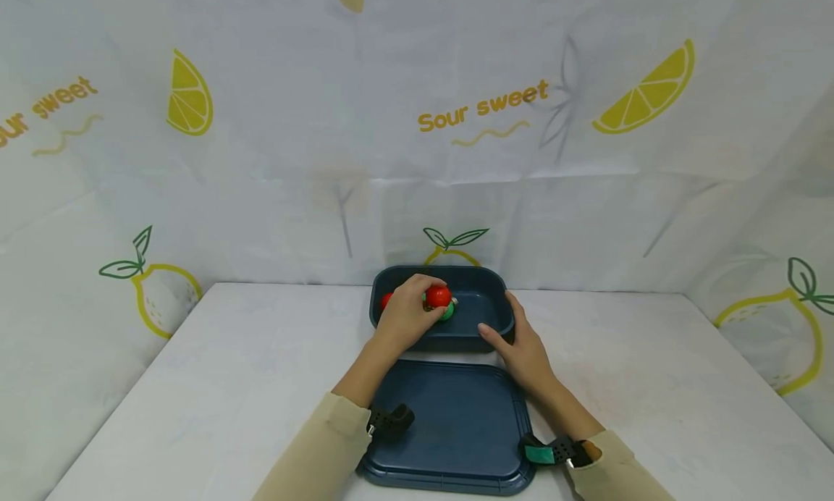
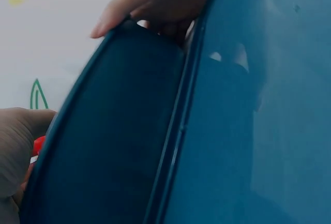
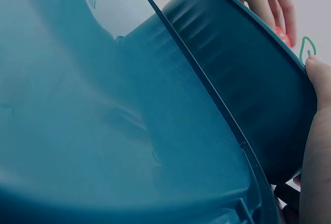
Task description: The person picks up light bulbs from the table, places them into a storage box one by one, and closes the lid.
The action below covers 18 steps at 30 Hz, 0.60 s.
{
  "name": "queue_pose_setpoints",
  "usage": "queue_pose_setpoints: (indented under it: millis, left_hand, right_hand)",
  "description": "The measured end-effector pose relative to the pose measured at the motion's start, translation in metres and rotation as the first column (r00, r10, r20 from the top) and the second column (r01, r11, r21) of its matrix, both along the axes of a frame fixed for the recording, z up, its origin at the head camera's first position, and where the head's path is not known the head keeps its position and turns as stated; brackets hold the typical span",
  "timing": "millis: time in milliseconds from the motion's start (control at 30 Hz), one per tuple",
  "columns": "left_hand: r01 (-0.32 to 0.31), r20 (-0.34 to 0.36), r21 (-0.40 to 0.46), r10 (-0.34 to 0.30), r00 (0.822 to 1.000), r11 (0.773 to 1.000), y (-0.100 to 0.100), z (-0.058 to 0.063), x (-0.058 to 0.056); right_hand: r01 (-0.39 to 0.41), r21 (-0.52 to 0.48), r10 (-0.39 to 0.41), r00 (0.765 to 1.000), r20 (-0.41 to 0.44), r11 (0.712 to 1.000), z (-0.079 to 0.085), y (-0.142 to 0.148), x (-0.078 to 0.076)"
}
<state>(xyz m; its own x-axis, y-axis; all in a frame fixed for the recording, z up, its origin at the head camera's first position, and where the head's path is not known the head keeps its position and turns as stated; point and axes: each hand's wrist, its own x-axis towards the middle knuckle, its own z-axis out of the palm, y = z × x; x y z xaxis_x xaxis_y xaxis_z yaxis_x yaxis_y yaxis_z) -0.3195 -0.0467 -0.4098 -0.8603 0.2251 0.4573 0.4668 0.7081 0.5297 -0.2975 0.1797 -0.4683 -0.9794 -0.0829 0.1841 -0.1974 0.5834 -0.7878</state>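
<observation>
A dark blue rectangular box [image 1: 478, 334] stands near the back of the table. Over its left half, my left hand [image 1: 405, 314] pinches a shiny red ball [image 1: 439, 296] between thumb and fingers. Just beneath lies a green ball [image 1: 448, 311] with a small metallic bit at its side, and another red ball [image 1: 386, 300] shows partly behind the hand. My right hand [image 1: 526, 349] grips the box's front right corner, thumb over the near rim and fingers along the right wall. In the right wrist view, the right thumb [image 3: 318, 74] rests at the box rim.
In front of the box lies a matching dark blue lid [image 1: 456, 428], flat on the white table [image 1: 260, 385]. Both forearms pass over or beside it. A white cloth [image 1: 293, 219] printed with lemons hangs right behind the box.
</observation>
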Motion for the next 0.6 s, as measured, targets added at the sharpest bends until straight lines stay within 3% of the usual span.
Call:
queue_pose_setpoints:
  millis: [233,600]
  left_hand:
    - [0.003,0.035,-0.062,-0.001,0.999,0.998,0.0004,-0.0041,-0.0015]
    - [0.025,0.141,-0.081,-0.013,0.990,0.996,0.0021,-0.0034,-0.0012]
  right_hand:
    - [-0.002,0.000,0.002,1.000,-0.008,1.000,0.0003,-0.0005,-0.0001]
    - [0.001,0.009,-0.001,1.000,-0.005,1.000,-0.0001,-0.0001,0.0000]
